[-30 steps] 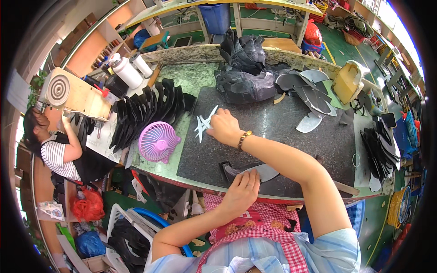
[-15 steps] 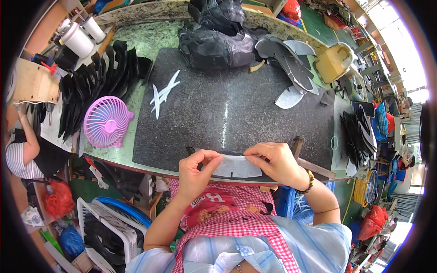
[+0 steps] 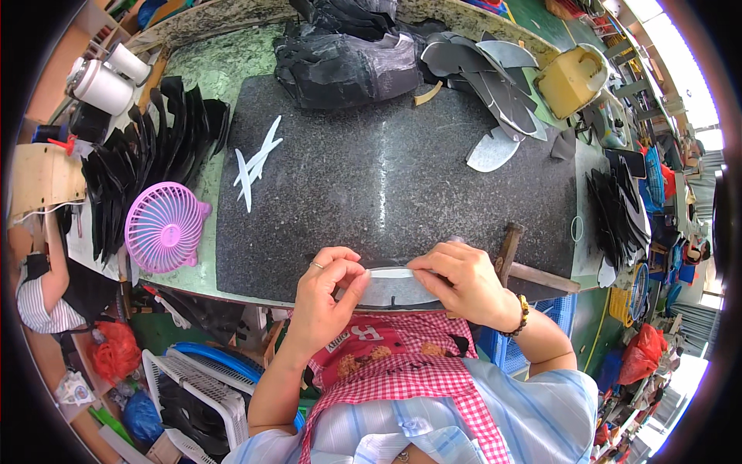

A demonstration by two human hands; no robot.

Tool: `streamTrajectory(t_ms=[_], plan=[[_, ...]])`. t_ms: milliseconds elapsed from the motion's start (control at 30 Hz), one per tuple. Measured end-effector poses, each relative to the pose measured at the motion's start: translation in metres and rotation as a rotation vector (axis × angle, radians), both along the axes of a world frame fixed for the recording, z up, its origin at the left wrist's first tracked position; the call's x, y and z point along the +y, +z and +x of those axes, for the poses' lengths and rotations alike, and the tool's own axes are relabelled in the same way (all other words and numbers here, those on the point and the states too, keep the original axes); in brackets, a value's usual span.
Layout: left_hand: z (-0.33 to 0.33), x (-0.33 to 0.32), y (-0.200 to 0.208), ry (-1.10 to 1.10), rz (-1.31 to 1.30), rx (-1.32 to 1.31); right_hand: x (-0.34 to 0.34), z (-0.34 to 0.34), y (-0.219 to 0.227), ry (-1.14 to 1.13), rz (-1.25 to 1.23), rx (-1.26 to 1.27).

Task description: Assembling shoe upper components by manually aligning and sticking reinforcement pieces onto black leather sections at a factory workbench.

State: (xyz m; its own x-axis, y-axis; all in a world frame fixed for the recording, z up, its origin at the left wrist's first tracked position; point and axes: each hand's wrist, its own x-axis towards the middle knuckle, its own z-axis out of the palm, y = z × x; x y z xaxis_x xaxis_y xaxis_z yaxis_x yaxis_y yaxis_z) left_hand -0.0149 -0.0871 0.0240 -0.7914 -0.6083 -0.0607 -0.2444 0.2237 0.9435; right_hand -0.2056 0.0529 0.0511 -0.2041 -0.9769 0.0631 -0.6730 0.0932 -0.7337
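At the near edge of the dark work board, a curved pale grey fabric-like piece (image 3: 390, 292) with a small dark mark lies between my hands. A narrow white strip (image 3: 392, 272) runs along its far edge. My left hand (image 3: 328, 290) pinches the left end between thumb and fingers. The right end is pinched by my right hand (image 3: 468, 282), its fingertips pressed down at the far corner. Both hands hide the ends of the piece. Further left, several loose white strips (image 3: 256, 161) lie crossed on the board. A hammer (image 3: 545, 278) rests right of my right hand.
Dark curved pieces (image 3: 154, 147) and a pink fan (image 3: 166, 228) stand left. A black wrapped bundle (image 3: 348, 66) sits at the back, beside grey cut pieces (image 3: 495, 93) and a yellow container (image 3: 572, 81). More black pieces (image 3: 614, 216) lie right. Another person's arm (image 3: 56, 263) shows far left.
A white band now shows along the far edge of the grey piece. My fingers have shifted slightly on both ends, and the whole view has tilted a little.
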Motion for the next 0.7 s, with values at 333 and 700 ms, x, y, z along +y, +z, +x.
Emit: streamTrajectory(t_ms=[333, 700], plan=[[-0.012, 0.011, -0.003, 0.120, -0.016, -0.072, -0.012, 0.003, -0.006, -0.061, 0.076, 0.051], [-0.007, 0.032, -0.018, 0.064, -0.720, -0.049, -0.012, 0.007, -0.015, -0.272, 0.110, 0.086]])
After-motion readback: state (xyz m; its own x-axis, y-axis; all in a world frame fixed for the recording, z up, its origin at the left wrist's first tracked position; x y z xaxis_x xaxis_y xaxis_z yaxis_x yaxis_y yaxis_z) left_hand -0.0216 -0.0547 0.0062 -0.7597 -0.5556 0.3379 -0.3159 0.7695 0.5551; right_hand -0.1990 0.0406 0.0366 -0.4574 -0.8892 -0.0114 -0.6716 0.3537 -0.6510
